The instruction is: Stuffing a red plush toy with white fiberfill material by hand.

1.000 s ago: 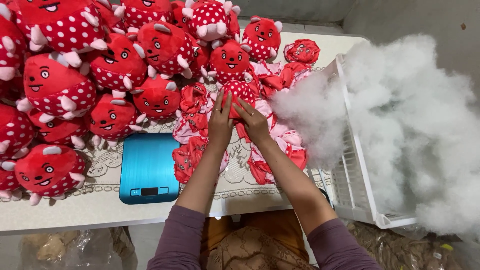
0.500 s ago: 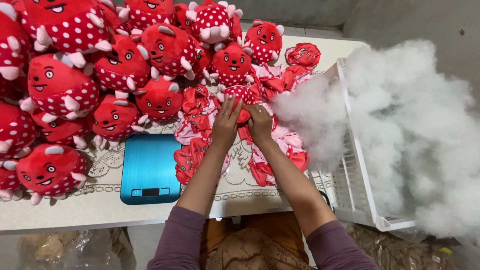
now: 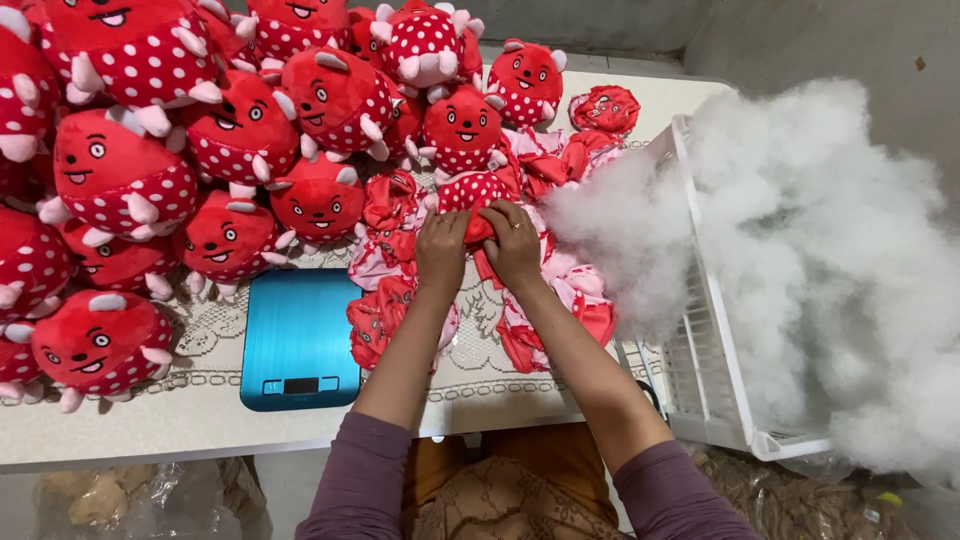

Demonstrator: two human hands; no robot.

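White tabletop [image 3: 200, 440] carries a heap of red spotted plush toys [image 3: 140, 180], a blue scale [image 3: 298, 338] and flat unstuffed toy skins [image 3: 385, 320]. Both hands, left hand [image 3: 441, 250] and right hand [image 3: 516, 243], pinch one red spotted toy skin [image 3: 474, 195] between them near the table's middle. White stuffing [image 3: 800, 260] fills a white basket [image 3: 700, 380] just beside them.

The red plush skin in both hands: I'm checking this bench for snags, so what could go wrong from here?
1. Both the left hand and the right hand pinch the red plush skin at one spot; a hard pull might strain a seam.
2. The white stuffing spills over the white basket rim onto the unfilled skins; loose fibres may cling to them.
3. The finished toys are piled high beside the blue scale; one could roll onto it.
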